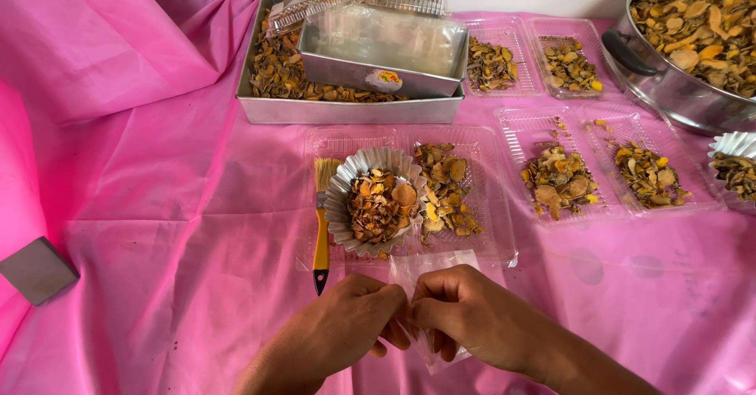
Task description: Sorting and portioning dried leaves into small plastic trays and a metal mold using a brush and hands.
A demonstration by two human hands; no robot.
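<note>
Pink tablecloth [157, 206], left hand [346, 324] and right hand [472, 316] fingers pinching clear plastic bag [433, 267]; foil cup [376, 200] near

— Covered the surface [157, 206] in bright pink, glossy, faintly smudged.
— Held chips [378, 206] of orange, yellow and brown in a silver fluted cup [340, 198].
— Lay beside a brush [321, 237], yellow-handled, black-tipped, pale-bristled.
— Stayed clear, those ribbed trays [488, 237].
</note>
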